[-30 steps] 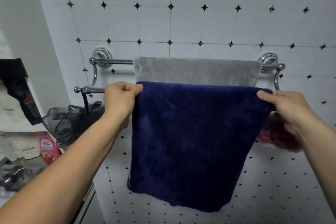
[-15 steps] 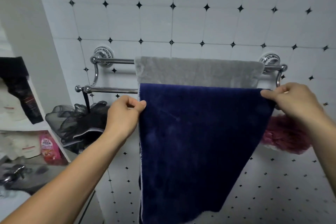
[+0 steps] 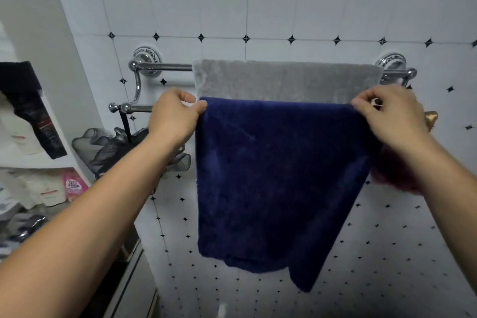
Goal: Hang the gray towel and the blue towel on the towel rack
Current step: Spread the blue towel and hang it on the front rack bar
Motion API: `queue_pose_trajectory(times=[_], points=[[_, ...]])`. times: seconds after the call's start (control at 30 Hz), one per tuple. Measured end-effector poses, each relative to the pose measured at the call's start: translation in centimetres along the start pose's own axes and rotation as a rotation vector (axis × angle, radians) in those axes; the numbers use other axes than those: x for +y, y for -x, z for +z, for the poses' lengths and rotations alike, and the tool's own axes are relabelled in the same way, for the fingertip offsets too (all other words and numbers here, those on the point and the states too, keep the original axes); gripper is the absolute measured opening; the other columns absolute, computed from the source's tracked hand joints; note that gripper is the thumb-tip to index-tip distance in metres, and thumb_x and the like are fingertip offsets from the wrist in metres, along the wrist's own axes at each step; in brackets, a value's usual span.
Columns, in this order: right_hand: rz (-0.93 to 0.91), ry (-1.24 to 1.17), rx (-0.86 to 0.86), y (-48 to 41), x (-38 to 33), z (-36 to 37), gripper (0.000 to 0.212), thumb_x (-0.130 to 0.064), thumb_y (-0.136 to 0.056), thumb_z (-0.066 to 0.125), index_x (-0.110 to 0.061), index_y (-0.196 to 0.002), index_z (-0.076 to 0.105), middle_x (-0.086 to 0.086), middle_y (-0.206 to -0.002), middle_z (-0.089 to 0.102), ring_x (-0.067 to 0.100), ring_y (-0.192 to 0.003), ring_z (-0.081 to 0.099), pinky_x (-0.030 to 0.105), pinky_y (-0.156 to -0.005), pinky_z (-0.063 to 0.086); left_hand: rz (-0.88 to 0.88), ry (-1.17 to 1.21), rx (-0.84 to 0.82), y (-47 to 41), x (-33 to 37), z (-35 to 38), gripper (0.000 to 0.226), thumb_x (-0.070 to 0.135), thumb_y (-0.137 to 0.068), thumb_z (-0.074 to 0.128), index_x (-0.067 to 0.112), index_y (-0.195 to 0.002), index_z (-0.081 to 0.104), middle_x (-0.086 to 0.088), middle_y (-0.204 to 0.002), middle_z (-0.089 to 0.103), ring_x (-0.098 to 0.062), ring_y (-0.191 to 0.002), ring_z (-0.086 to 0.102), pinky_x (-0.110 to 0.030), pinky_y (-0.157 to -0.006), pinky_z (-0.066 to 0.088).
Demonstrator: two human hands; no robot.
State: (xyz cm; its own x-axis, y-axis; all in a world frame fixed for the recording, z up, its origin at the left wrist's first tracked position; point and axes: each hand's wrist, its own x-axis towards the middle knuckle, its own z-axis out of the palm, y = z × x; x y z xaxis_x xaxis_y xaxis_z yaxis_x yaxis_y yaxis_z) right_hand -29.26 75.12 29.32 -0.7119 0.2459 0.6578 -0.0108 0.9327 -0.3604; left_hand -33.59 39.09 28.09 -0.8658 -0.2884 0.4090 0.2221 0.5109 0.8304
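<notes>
From the head camera, a chrome double-bar towel rack (image 3: 160, 67) is fixed to a white tiled wall with small black diamonds. A plush gray towel (image 3: 286, 80) is draped over its upper, rear bar. A dark blue towel (image 3: 278, 175) hangs over the lower, front bar, just in front of the gray one, its bottom edge uneven. The left hand (image 3: 174, 117) pinches the blue towel's top left corner between thumb and fingers; the right hand (image 3: 389, 117) pinches the top right corner. A black mesh bath sponge (image 3: 108, 147) hangs from the front bar's left end
</notes>
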Motion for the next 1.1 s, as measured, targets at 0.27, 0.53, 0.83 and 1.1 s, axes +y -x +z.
queue_pose_trajectory(times=[0.27,0.53,0.83,1.1], points=[[0.504,-0.459,0.03,5.0,2.3,1.4,0.028,-0.047,-0.081,0.055,-0.021,-0.084,0.063,0.0,-0.081,0.067,0.023,-0.076,0.061,0.047,-0.076,0.052,-0.014,0.131,-0.053,0.3,-1.7,0.1,0.045,0.018,-0.067,0.085,0.022,-0.103,0.06,0.0,-0.071,0.074,-0.016,-0.078,0.073,-0.04,-0.076,0.058],[0.63,-0.656,-0.044,4.6,2.6,0.5,0.014,-0.037,-0.079,0.068,-0.023,-0.078,0.064,0.029,-0.09,0.07,0.051,-0.067,0.067,0.075,-0.053,0.049,-0.09,0.165,-0.05,4.2,-6.4,1.6,0.022,0.032,-0.063,0.082,0.025,-0.073,0.064,0.009,-0.053,0.062,-0.015,-0.054,0.056,-0.039,-0.067,0.054],[0.582,-0.707,-0.034,3.9,3.6,0.3,0.032,-0.045,-0.065,0.076,-0.03,-0.09,0.063,0.007,-0.092,0.076,0.038,-0.082,0.072,0.067,-0.068,0.056,-0.022,0.006,-0.076,2.3,-3.6,0.3,0.026,0.049,-0.077,0.06,0.026,-0.07,0.071,-0.001,-0.063,0.075,-0.024,-0.069,0.074,-0.052,-0.071,0.06],[0.462,-0.7,-0.045,3.9,4.7,1.4,0.033,-0.027,-0.079,0.077,-0.018,-0.104,0.058,0.001,-0.088,0.073,0.017,-0.079,0.07,0.028,-0.061,0.049,0.041,-0.058,0.04,-0.1,-1.5,-1.1,0.037,0.047,-0.082,0.058,0.014,-0.068,0.067,-0.005,-0.07,0.072,-0.03,-0.074,0.068,-0.049,-0.077,0.056]])
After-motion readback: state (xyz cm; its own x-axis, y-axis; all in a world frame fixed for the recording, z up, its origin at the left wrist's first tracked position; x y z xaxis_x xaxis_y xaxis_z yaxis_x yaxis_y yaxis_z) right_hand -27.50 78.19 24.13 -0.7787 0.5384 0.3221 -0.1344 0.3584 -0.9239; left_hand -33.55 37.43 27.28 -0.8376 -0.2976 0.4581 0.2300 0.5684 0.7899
